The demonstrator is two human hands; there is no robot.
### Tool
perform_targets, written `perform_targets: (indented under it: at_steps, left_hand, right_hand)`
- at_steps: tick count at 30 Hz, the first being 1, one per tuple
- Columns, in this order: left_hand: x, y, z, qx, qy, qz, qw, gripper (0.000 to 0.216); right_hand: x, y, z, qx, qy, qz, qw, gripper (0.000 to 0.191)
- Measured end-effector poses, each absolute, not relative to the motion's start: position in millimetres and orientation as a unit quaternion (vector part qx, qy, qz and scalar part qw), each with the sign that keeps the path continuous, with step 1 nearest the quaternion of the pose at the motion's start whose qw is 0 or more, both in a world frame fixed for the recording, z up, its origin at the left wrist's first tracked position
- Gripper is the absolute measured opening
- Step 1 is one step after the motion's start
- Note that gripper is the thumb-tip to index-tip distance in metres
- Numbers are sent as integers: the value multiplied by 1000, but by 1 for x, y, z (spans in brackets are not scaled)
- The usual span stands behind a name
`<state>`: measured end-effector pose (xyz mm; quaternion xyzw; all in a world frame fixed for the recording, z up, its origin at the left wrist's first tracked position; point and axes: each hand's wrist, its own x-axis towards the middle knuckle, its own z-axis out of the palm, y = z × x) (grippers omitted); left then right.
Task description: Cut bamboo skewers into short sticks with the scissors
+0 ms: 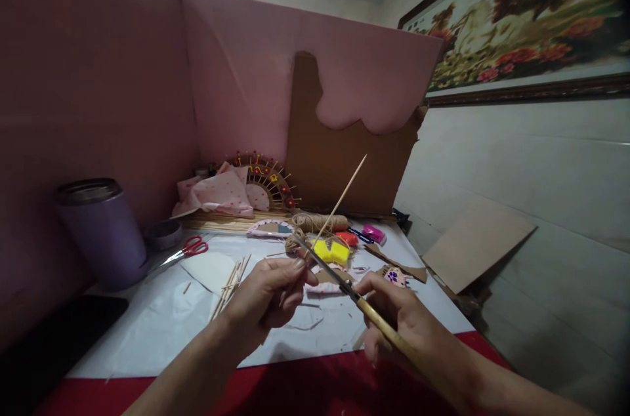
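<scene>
Left hand: My left hand (275, 291) sits on my side of the twine roll (335, 224), a little to its left, thumb and forefinger pinched on one wooden skewer (344, 195), the other fingers curled in.
Wooden skewer: The low part runs into my left pinch; the rest slants up and rightward out of the fingertips, crossing before the twine roll in my view, its point standing above it.
Right hand: My right hand (398, 314) is nearer me than the twine roll and to its right, fingers wrapped around the cutting tool (377, 319).
Cutting tool: The metal end reaches leftward from its pivot, in front of the twine roll, and crosses the wooden skewer close by my left fingertips. I cannot tell whether the edge touches the wood.
Loose sticks (230, 285): Left of the twine roll and nearer me.
Yellow blocks (339, 252): Just in front of the twine roll.
Red-handled scissors (195, 245): Well left of the twine roll.
</scene>
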<state>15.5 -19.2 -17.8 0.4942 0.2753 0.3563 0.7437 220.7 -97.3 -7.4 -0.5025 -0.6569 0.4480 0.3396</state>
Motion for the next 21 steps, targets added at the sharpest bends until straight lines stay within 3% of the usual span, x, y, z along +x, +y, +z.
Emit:
perform_targets:
  at_steps: [14, 21]
  left_hand:
    - [17, -20, -19, 482, 258, 351, 760, 25]
    - [19, -21, -18, 470, 262, 371, 757, 25]
  right_hand:
    - [229, -93, 0, -529, -662, 445, 289, 26]
    - [227, -92, -6, -515, -664, 447, 306, 28]
